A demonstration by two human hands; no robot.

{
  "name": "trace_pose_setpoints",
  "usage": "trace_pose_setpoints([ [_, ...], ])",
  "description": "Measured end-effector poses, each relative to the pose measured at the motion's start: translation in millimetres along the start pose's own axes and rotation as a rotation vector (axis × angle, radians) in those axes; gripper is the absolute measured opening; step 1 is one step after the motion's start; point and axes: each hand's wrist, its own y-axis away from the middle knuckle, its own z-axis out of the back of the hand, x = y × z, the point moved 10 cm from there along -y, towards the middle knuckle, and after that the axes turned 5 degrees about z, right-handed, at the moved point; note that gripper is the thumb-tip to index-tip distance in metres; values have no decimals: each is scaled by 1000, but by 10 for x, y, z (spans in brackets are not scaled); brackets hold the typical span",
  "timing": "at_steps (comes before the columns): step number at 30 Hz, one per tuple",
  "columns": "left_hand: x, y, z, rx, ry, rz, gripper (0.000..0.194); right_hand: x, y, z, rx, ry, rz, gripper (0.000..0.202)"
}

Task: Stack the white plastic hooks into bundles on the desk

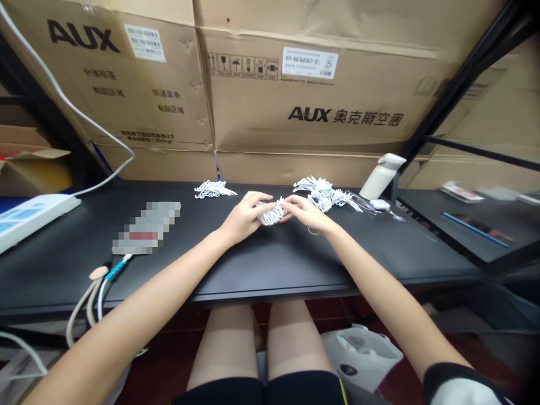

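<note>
white plastic bundle (271,214) is lying crosswise between both hands near the surface's (270,264) far edge, left hand (242,218) and right hand (307,214) fingers clamping its ends.

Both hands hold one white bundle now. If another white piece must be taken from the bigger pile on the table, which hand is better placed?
Probably the right hand: the bigger pile lies just beyond it on the black table. The left hand already wraps the white bundle and could keep its grip.
</note>
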Motion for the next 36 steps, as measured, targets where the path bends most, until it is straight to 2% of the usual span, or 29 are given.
trace_pose_setpoints([
  [3, -42, 20, 20, -40, -98, -79, 33, 51, 6, -98, 58, -31, 77, 30],
  [7, -39, 35, 37, -81, -182, -82, 24, 57, 41, -176, 167, -54, 87, 31],
  [11, -60, 59, -10, -48, -198, -102, 22, 127, 87, -189, 216, 83, 134, 33],
  [15, -26, 69, -60, -2, -185, -70, 23, 266, 115, -162, 160, 326, 255, 29],
  [18, 10, 66, -95, 40, -129, -29, 25, 349, 123, -137, 89, 390, 341, 25],
  [24, -10, 73, -169, 109, -75, -39, 24, 327, 126, -256, 144, 391, 408, 18],
  [31, -19, 59, -184, 136, -14, -27, 27, 337, 136, -324, 132, 365, 423, 15],
  [36, 24, 65, -197, 144, 19, 12, 26, 249, 99, -286, 73, 300, 381, 16],
])
